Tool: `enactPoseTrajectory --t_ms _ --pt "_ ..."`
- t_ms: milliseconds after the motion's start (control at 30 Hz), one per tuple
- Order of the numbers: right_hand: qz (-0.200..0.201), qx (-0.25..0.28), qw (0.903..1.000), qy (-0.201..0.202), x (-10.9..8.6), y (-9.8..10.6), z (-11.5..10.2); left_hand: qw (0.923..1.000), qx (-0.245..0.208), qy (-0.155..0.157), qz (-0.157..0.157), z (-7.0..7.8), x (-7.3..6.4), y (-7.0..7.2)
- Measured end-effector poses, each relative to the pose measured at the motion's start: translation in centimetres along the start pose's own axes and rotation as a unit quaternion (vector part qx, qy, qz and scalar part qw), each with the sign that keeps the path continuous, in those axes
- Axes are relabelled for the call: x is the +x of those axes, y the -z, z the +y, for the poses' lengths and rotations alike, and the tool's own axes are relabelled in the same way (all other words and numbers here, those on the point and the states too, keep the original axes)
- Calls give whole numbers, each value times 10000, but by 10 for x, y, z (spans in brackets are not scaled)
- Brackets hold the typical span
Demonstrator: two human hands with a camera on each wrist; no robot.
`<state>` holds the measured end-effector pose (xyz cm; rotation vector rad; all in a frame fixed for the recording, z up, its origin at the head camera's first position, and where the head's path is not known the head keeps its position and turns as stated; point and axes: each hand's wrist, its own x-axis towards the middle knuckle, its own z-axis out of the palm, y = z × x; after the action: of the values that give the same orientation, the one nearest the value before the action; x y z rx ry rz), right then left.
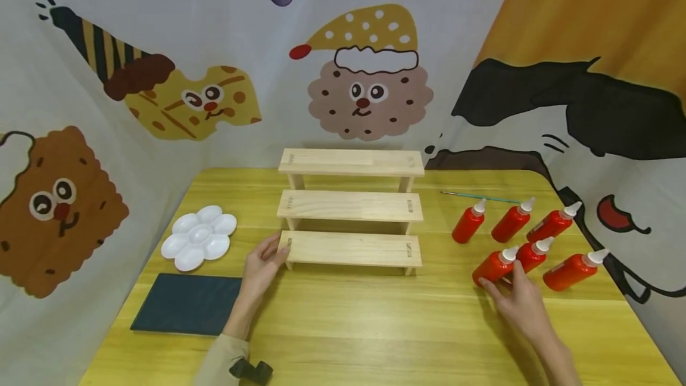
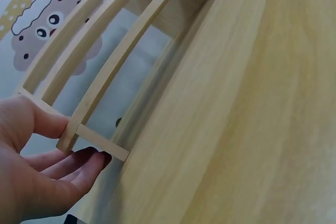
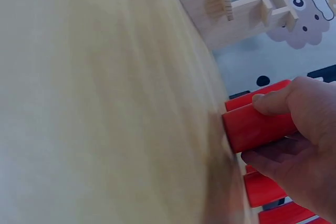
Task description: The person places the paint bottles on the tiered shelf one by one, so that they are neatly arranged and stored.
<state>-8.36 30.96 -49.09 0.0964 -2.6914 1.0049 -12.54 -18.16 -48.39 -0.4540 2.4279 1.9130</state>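
Fingers of the right hand [image 1: 522, 307] grip a red squeeze bottle [image 1: 491, 268], best kept upright, toward the surface's [image 1: 348, 326] right edge as the left hand [image 1: 261, 273] pinches a three-tier wooden stand's [image 1: 351, 205] corner.

At 7 o'clock in the head view, 1 pale beige fabric sleeve [image 1: 221, 357] is wrapping the left forearm [image 1: 239, 314]; 1 blackish, blocky attachment [image 1: 261, 373] is sitting at its 4 o'clock edge.

On the bench [image 1: 354, 320], the shelf [image 1: 351, 206] is flanked on the left by a palette [image 1: 199, 236] placed behind a board [image 1: 184, 304], and on the right by six bottles [image 1: 529, 258], behind which a brush [image 1: 495, 199] is laid.
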Motion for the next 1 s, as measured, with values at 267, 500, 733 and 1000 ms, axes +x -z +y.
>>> enactPoseTrajectory --t_ms 267,500,733,1000 --pt "156 139 9996 176 -4 -7 8 9993 -262 250 55 -2 0 -2" --pt "360 245 9986 310 -3 -6 6 9985 -504 223 17 -2 1 -4" --pt "651 385 9948 685 4 -4 -5 9992 -355 164 59 -2 1 -2" --pt "719 426 9935 779 15 1 -25 9993 -308 203 82 -3 0 -2"
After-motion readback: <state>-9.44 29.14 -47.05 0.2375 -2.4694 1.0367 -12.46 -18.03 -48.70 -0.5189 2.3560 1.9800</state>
